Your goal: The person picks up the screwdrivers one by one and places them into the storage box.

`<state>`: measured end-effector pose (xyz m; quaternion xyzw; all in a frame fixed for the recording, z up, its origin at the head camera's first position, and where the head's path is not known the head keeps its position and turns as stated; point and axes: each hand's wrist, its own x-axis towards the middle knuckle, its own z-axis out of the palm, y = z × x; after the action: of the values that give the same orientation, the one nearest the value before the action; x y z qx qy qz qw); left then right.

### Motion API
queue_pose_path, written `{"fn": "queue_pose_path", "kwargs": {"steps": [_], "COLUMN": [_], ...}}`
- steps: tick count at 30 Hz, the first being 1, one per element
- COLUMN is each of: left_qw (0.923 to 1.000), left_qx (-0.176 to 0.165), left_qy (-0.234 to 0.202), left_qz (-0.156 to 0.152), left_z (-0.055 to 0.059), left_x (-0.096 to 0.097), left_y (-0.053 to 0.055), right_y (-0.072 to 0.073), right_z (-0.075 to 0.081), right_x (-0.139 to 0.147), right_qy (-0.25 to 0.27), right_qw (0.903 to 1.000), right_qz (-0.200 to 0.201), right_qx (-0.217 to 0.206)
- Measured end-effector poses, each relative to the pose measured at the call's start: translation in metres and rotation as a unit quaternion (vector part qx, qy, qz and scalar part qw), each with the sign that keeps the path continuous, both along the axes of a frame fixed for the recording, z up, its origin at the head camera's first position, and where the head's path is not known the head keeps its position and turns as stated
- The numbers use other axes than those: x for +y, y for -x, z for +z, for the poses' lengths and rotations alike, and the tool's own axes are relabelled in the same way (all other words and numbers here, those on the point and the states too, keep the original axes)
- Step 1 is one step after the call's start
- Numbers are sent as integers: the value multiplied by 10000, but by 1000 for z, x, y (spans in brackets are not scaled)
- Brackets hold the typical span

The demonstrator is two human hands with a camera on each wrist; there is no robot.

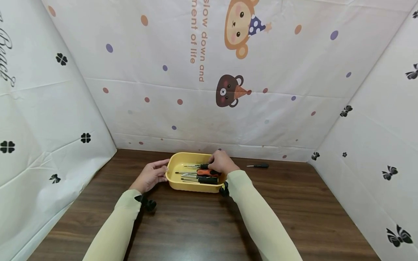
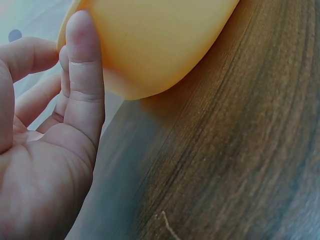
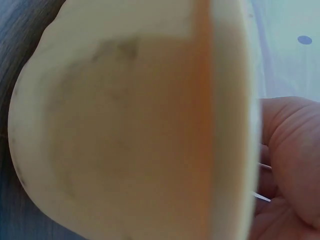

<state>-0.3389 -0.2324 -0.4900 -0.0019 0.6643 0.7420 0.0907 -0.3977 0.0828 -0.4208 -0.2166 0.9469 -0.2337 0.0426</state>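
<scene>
A yellow tray on the table holds several screwdrivers, with dark handles and one orange-and-black handle. My left hand is at the tray's left end, its fingertips touching the outer wall. In the left wrist view, a fairly straight finger lies along that wall. Over the tray's right part, my right hand reaches in and pinches the black handle of a screwdriver, partly covered by the fingers. The tray's wall hides most of that hand in the right wrist view.
Another dark-handled screwdriver lies on the wooden table, right of the tray. White printed sheets stand behind the table and along both sides. The tray sits near the back sheet.
</scene>
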Motion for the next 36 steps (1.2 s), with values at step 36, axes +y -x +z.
{"fn": "queue_pose_path", "kwargs": {"steps": [36], "left_qw": [10000], "left_qx": [-14], "left_qy": [9], "left_qz": [-37], "left_z": [1], "left_x": [0], "left_y": [0], "right_y": [5], "right_z": [-5], "right_x": [45], "right_qy": [1299], "right_qw": [9909], "right_qz": [-280], "right_qx": [206]}}
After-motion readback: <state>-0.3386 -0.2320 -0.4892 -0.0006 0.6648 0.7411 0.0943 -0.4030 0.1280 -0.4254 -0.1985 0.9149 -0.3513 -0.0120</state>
